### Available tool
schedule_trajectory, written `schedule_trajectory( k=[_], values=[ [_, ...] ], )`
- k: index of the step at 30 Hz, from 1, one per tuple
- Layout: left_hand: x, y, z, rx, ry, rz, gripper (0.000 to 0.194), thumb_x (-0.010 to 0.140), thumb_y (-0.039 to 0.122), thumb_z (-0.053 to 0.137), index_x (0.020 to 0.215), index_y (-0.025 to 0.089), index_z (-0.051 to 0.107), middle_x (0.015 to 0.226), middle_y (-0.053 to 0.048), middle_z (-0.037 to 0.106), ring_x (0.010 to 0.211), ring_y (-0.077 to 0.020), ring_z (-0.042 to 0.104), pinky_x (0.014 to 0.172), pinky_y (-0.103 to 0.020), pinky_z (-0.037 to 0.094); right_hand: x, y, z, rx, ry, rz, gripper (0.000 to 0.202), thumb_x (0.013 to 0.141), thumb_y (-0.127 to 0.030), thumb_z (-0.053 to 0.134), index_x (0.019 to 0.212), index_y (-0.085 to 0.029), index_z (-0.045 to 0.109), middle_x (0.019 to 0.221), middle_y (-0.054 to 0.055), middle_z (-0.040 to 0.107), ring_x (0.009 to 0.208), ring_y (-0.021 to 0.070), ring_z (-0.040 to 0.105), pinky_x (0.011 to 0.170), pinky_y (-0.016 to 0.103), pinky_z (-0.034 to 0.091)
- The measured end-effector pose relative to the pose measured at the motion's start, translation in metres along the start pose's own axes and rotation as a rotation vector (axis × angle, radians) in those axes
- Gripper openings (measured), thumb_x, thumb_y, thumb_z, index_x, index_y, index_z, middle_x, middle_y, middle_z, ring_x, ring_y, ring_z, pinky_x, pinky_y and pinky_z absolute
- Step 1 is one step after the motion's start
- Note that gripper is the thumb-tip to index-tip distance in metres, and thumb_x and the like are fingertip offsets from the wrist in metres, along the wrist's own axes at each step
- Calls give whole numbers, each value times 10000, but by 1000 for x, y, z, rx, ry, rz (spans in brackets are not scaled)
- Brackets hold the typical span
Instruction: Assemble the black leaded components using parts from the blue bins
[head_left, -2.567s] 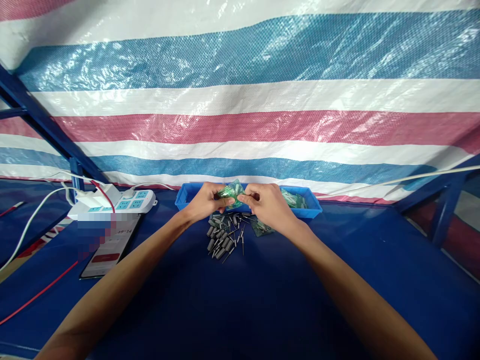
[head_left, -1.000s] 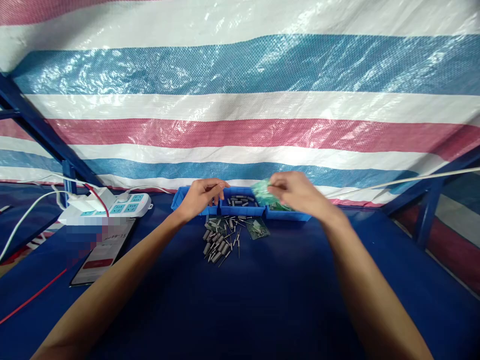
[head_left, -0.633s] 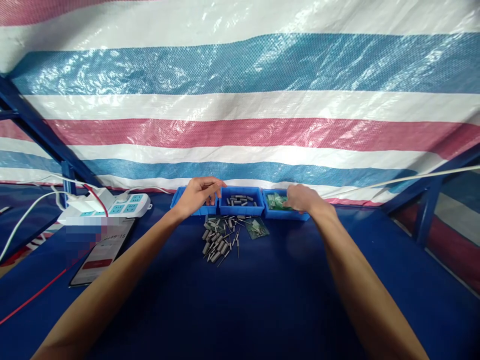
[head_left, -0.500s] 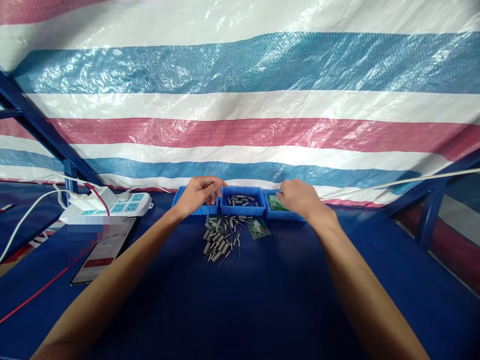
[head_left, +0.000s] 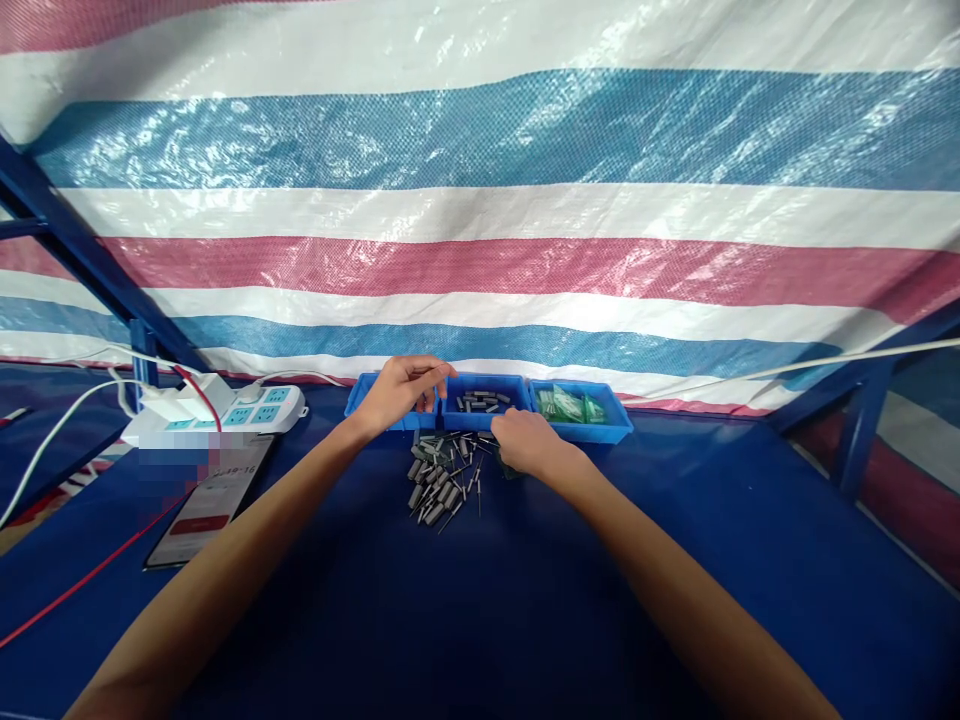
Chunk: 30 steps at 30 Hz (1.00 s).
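Observation:
My left hand (head_left: 405, 388) hovers over the left blue bin (head_left: 358, 397), its fingers loosely bent and apart near the wall beside the middle bin; I see nothing held in it. My right hand (head_left: 527, 440) is closed, knuckles up, at the front right corner of the middle blue bin (head_left: 487, 415). It covers most of a small clear bag (head_left: 510, 471); whatever its fingers hold is hidden. Grey cylindrical parts with thin pins (head_left: 435, 485) lie piled on the table before the bins. Similar grey pieces (head_left: 481, 402) lie in the middle bin.
The right blue bin (head_left: 619, 420) contains green-tinted small bags (head_left: 570, 406). Left on the blue table (head_left: 480, 620) are a phone (head_left: 214, 500) and a white power strip (head_left: 270, 408) with cables. A striped plastic sheet (head_left: 480, 210) hangs behind; blue frame bars (head_left: 859, 430) flank the table.
My right hand has moved left and nearer me, from the right bin to the small bag by the middle bin, now largely covering that bag. My left hand has barely moved.

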<state>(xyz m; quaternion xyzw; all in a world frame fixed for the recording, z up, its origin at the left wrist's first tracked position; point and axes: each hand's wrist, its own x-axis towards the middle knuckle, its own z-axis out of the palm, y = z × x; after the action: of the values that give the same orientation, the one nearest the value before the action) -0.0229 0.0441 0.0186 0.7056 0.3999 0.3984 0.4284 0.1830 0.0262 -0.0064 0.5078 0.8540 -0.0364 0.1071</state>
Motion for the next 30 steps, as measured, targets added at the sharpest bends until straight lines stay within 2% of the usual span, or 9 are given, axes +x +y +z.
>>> schedule_trajectory(
  k=[8,14,17,19,21,23,27,30],
  values=[
    [0,-7,4,3,-23,5,338,863,437,539,932,131,665,693,-25,610,464,-72,536,423,-181,407,1,-2,3,-6,-15,28,232,823,-130,534,1023,-93,646,992,194,658,938,268,642,765,311,469],
    [0,-7,5,25,-35,2,333,870,424,529,940,128,665,716,-38,624,470,-72,540,422,-179,411,-2,2,-4,30,17,-1,180,813,-137,530,930,-109,662,934,168,672,844,240,643,694,289,439],
    [-3,-2,8,93,-52,16,304,860,398,548,958,138,671,760,-47,650,484,-73,545,419,-173,412,-8,9,-15,72,94,-34,165,834,-165,490,821,-143,653,822,113,676,754,208,626,640,276,398],
    [-5,2,12,171,-79,27,286,845,380,573,983,152,677,733,-38,660,494,-79,556,415,-161,405,-11,12,-22,197,238,-84,177,831,-144,477,747,-157,632,703,63,656,639,158,594,604,260,360],
    [-7,5,16,231,-105,47,268,833,369,592,980,166,686,716,-28,666,502,-84,568,412,-154,403,-14,13,-26,321,325,-127,180,813,-114,476,705,-163,612,616,23,620,545,117,546,575,250,327],
    [-8,6,19,252,-91,77,240,823,353,606,945,166,694,758,-31,677,509,-84,574,426,-158,419,-16,13,-29,408,359,-161,182,796,-89,474,686,-164,598,573,-1,591,497,95,509,560,247,305],
    [-7,2,20,292,16,125,231,807,313,635,978,162,672,817,-31,669,480,-63,545,443,-166,417,-18,12,-32,493,394,-205,177,784,-77,475,667,-165,574,561,-21,569,484,80,474,549,246,279],
    [-5,-3,20,342,-21,159,186,822,310,622,930,171,680,821,-18,662,471,-51,535,462,-167,414,-19,12,-34,517,422,-221,168,799,-91,475,686,-169,571,570,-25,567,491,77,454,550,249,272]
  ],
)
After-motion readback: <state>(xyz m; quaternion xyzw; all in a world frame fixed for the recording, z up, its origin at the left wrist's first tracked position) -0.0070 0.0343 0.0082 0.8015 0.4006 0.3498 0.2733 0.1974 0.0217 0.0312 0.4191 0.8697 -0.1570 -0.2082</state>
